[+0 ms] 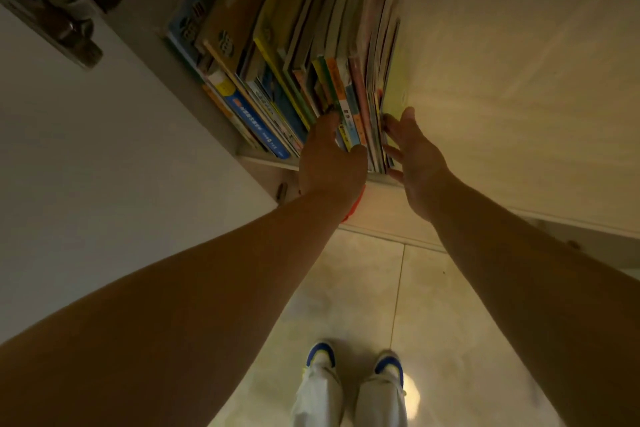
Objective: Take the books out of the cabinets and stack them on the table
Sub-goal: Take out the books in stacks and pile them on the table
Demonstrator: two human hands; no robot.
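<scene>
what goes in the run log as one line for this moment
phase: grasping books | left hand: fingers between upright colourful books | right hand: open against the row's right end | white cabinet shelf: still full

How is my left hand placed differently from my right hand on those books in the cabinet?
The left hand sits at the left edge of a bundle of books, thumb hooked over their spines; the right hand lies at the bundle's right edge, against the thin books there. The left fingers dig between books; the right fingers are straighter and spread. Both reach into the same cabinet shelf, bracketing the bundle.
</scene>
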